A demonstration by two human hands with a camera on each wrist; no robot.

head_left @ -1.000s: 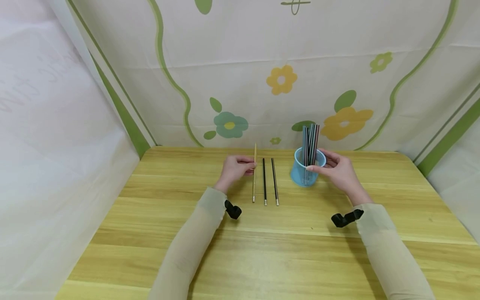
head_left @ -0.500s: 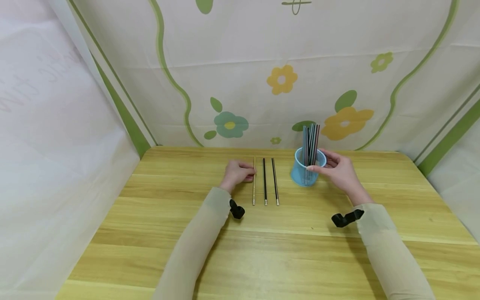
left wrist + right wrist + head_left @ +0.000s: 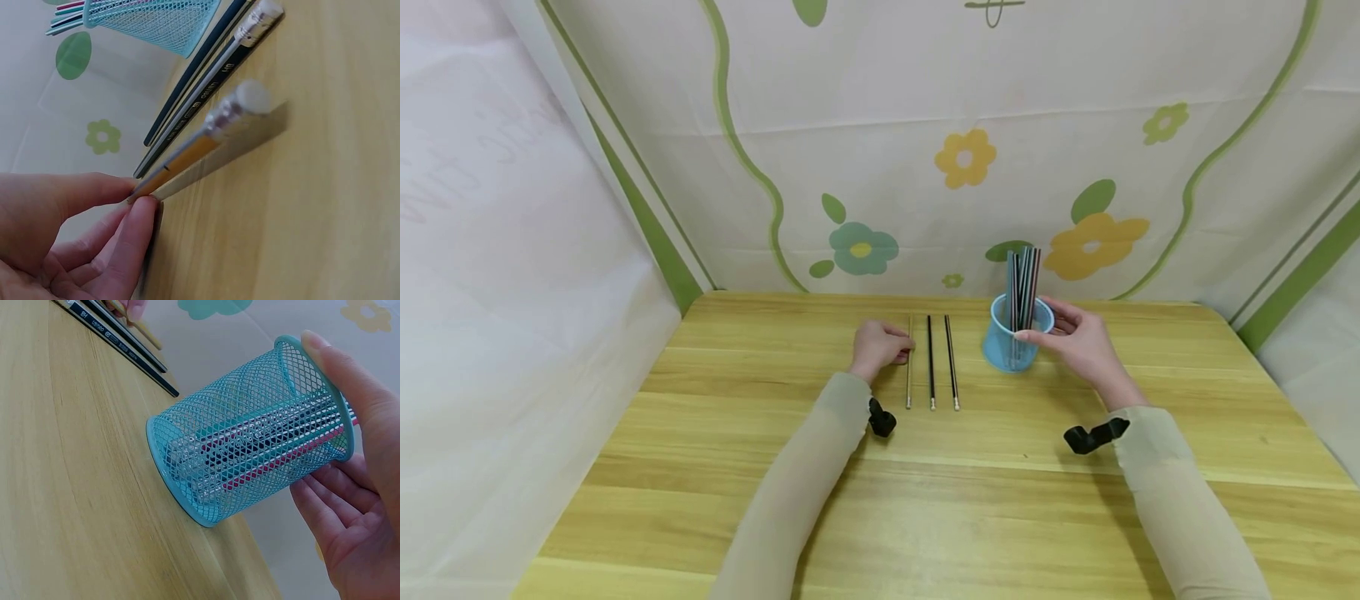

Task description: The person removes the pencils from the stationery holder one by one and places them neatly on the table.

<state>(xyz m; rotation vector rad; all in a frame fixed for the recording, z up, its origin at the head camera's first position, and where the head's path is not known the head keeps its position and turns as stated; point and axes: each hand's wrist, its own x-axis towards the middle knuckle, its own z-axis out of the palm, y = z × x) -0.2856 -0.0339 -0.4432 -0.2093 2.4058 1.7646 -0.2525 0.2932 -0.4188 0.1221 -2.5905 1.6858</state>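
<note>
My left hand [image 3: 878, 344] pinches a yellow pencil [image 3: 910, 379] between thumb and fingertips near its middle. In the left wrist view the pencil's white eraser end [image 3: 253, 97] points toward the camera and casts a shadow on the wood. Right of it lie two dark pencils, a nearer one [image 3: 931, 367] and a farther one [image 3: 951, 362], roughly parallel, erasers toward me. My right hand [image 3: 1078, 337] holds a light-blue mesh pencil cup [image 3: 1000, 346] at its rim, thumb on the near side. Several pencils [image 3: 1024, 287] stand inside the cup, their eraser ends down.
A wooden table [image 3: 925, 517] carries everything. Behind it hangs a white cloth [image 3: 880, 100] printed with flowers and green lines, close to the back edge. Another cloth wall [image 3: 535, 292] runs along the left side.
The yellow pencil's far end has come down, so it now lies level beside the dark pencils. My left hand shifted slightly toward me and right. The right hand and cup have stayed put.
</note>
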